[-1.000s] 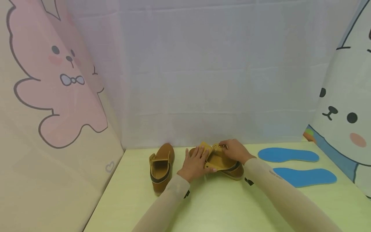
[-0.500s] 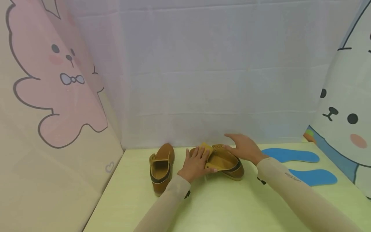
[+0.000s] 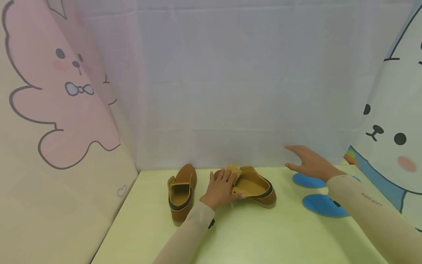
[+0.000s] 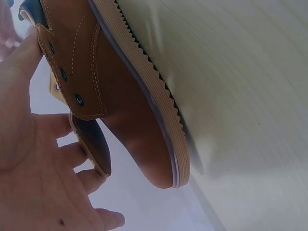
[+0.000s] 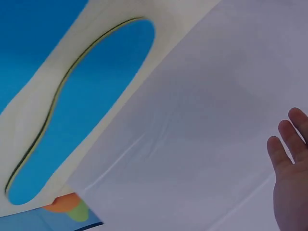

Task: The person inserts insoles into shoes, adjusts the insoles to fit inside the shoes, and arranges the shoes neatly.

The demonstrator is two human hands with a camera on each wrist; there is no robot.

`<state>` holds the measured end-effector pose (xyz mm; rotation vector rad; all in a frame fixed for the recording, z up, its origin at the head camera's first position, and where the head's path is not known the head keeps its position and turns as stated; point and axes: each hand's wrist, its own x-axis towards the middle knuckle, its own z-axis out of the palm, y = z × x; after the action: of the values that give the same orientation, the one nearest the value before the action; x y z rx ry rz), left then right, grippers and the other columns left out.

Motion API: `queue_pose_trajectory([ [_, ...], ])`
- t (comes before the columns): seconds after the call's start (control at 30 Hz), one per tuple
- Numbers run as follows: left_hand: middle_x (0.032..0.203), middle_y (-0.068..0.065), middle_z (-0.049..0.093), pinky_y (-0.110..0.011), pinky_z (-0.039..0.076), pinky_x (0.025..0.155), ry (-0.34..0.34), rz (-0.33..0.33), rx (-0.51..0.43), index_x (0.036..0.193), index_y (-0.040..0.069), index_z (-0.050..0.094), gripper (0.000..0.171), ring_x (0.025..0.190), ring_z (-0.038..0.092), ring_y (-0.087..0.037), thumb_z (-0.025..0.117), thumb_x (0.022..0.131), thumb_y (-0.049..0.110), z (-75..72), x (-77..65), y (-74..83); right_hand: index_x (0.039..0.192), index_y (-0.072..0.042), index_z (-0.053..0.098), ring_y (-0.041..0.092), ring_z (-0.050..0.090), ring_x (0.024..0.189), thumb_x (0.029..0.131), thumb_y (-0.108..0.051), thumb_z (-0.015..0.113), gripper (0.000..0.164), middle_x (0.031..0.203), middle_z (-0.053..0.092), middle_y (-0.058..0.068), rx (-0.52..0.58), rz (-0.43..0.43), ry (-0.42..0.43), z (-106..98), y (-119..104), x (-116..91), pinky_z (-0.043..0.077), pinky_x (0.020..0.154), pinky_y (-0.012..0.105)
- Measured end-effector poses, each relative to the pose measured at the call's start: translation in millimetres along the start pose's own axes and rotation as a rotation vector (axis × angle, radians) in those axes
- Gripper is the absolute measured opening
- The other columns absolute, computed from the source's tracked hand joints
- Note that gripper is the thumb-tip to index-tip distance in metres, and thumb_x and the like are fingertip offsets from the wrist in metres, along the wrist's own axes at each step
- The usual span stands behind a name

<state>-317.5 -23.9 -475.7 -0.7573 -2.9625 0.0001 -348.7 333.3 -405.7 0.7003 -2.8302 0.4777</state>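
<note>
My left hand (image 3: 219,190) rests on a brown shoe (image 3: 263,200) lying slantwise near the back of the table. Its spread fingers press the shoe's tan tongue (image 3: 233,170) forward, and the thumb touches the eyelet flap. From the left wrist, the brown toe (image 4: 139,139) and ribbed sole (image 4: 166,113) show below the tongue (image 4: 94,144). My right hand (image 3: 311,163) is in the air above two blue insoles, holding nothing, with thumb and fingers apart. One insole (image 3: 306,180) is at the back, the other insole (image 3: 323,205) nearer; the right sleeve hides parts of both.
A second brown shoe (image 3: 181,198) stands left of the left hand, toe toward the back. A white curtain (image 3: 211,91) hangs behind the table (image 3: 250,234). Side cloths carry a pink rabbit (image 3: 69,88) and a white cartoon animal (image 3: 395,154).
My right hand has left the shoe's far flap and moved right to above the insoles, its fingers spreading. My left hand has stayed on the shoe.
</note>
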Motion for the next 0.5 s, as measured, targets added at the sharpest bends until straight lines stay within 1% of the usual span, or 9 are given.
queue_pose_trajectory([
  [0.1, 0.155, -0.006, 0.010, -0.063, 0.004, 0.105, -0.002, -0.002, -0.012, 0.150, 0.023, 0.015, 0.092, 0.139, -0.001, -0.028, 0.030, 0.080, 0.080, 1.2, -4.0, -1.0, 0.143, -0.011, 0.036, 0.039, 0.029, 0.129, 0.085, -0.066, 0.050, 0.082, 0.144, 0.034, 0.017, -0.027, 0.015, -0.007, 3, 24, -9, 0.028, 0.099, 0.059],
  [0.2, 0.155, -0.007, 0.011, -0.063, 0.005, 0.104, 0.001, 0.007, -0.024, 0.150, 0.022, 0.015, 0.092, 0.139, 0.000, -0.028, 0.031, 0.080, 0.080, 0.4, -5.1, -1.2, 0.141, -0.006, 0.038, 0.042, 0.031, 0.127, 0.085, -0.062, 0.053, 0.080, 0.142, 0.036, 0.020, -0.042, 0.030, -0.021, 1, 48, -19, 0.028, 0.098, 0.060],
  [0.37, 0.155, -0.006, 0.011, -0.063, 0.005, 0.105, 0.001, 0.011, -0.025, 0.150, 0.022, 0.015, 0.094, 0.139, 0.000, -0.028, 0.029, 0.079, 0.081, -0.1, -2.2, -1.9, 0.137, 0.002, 0.040, 0.048, 0.033, 0.122, 0.087, -0.053, 0.058, 0.077, 0.136, 0.039, 0.028, -0.048, 0.053, -0.051, -1, 82, -37, 0.029, 0.096, 0.062],
  [0.47, 0.155, -0.006, 0.012, -0.063, 0.006, 0.105, 0.001, 0.013, -0.024, 0.150, 0.022, 0.015, 0.095, 0.139, 0.001, -0.029, 0.028, 0.078, 0.082, 0.1, 0.2, -2.9, 0.134, 0.007, 0.041, 0.051, 0.036, 0.119, 0.086, -0.047, 0.061, 0.075, 0.133, 0.041, 0.032, -0.066, 0.073, -0.080, 1, 97, -45, 0.030, 0.094, 0.063],
  [0.5, 0.155, -0.006, 0.012, -0.063, 0.006, 0.104, -0.003, 0.013, -0.022, 0.150, 0.023, 0.015, 0.095, 0.139, 0.001, -0.029, 0.027, 0.078, 0.082, -0.2, 0.6, -3.2, 0.134, 0.007, 0.041, 0.051, 0.036, 0.119, 0.086, -0.048, 0.061, 0.075, 0.132, 0.041, 0.033, -0.078, 0.082, -0.095, 2, 102, -47, 0.031, 0.094, 0.063],
])
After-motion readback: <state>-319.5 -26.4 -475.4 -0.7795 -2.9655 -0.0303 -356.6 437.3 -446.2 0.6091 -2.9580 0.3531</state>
